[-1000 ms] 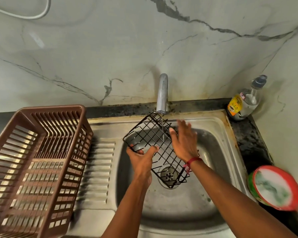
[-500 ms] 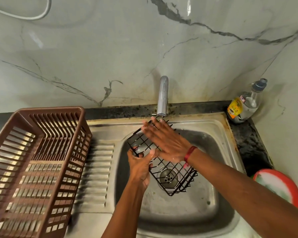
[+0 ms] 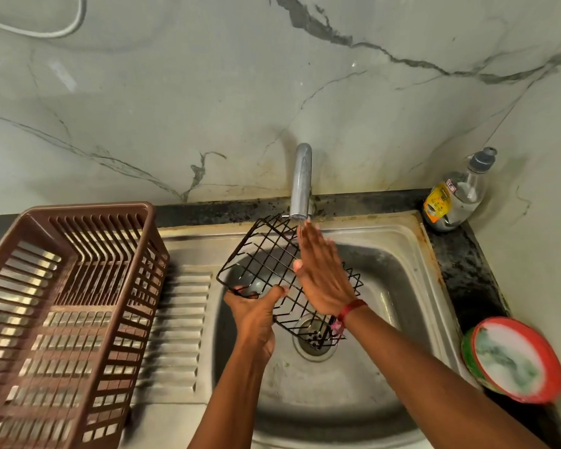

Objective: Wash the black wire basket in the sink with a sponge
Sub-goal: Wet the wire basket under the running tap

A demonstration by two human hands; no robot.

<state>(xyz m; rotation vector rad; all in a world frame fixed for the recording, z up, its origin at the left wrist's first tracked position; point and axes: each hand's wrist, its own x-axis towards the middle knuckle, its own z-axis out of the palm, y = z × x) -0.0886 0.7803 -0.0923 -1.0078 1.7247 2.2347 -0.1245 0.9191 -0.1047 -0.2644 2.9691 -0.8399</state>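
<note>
Clutter rings the steel sink (image 3: 402, 236): a brown dish rack (image 3: 62, 286) on the left drainboard, cut off by the frame, a clear soap bottle (image 3: 460, 192) back right, and a red-rimmed tub (image 3: 515, 361) nearer. The black wire basket (image 3: 266, 264) hangs tilted over the basin under the tap (image 3: 300, 179). The left hand (image 3: 256, 315) grips its near rim. The right hand (image 3: 321, 273) lies flat, fingers straight, against the mesh, hiding its middle. Water may be running, but it is too faint to tell.
</note>
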